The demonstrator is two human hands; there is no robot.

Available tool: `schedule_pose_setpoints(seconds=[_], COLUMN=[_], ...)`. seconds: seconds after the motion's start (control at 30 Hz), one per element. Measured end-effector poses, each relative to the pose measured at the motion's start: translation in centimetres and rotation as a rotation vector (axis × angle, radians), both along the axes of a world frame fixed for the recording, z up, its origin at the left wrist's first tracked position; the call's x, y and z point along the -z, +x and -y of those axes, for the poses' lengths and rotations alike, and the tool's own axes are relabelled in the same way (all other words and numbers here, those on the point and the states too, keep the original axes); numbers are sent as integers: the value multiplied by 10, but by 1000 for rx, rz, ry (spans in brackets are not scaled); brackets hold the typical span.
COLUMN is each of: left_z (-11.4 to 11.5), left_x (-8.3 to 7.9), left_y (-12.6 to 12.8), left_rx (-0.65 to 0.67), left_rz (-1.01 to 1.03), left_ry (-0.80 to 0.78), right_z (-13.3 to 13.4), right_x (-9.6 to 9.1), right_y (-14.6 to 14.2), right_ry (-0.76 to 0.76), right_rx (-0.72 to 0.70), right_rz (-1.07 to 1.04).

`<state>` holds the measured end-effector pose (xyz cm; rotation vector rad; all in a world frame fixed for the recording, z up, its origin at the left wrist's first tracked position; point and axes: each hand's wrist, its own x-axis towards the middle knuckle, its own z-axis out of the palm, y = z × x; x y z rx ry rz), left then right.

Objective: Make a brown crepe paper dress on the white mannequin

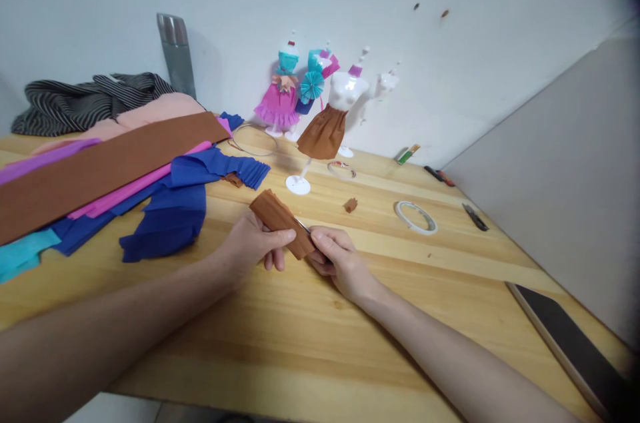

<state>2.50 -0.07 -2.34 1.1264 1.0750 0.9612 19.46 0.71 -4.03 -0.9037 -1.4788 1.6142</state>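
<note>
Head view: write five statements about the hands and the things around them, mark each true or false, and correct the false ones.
1. The left hand holds a folded brown strip. True.
2. The right hand is empty. False: the right hand holds a metal-bladed tool by the folded brown strip.
3. The front mannequin wears a brown skirt. True.
4. The white ring lies left of both hands in the picture. False: the white ring lies to their right.
5. The striped cloth lies left of the grey bottle in the picture. True.
</note>
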Motion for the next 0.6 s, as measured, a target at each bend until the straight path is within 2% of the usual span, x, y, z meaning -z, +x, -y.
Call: schedule_pose_setpoints(seconds=[0.6], left_z=[1], left_x=[-2], left_y=[1], left_rx=[-4], left_rz=[11], left_ry=[-18], right_z=[1], right_x=[0], right_y=[-2], right_ry=[-32], right_rx=[6], right_rz=[2])
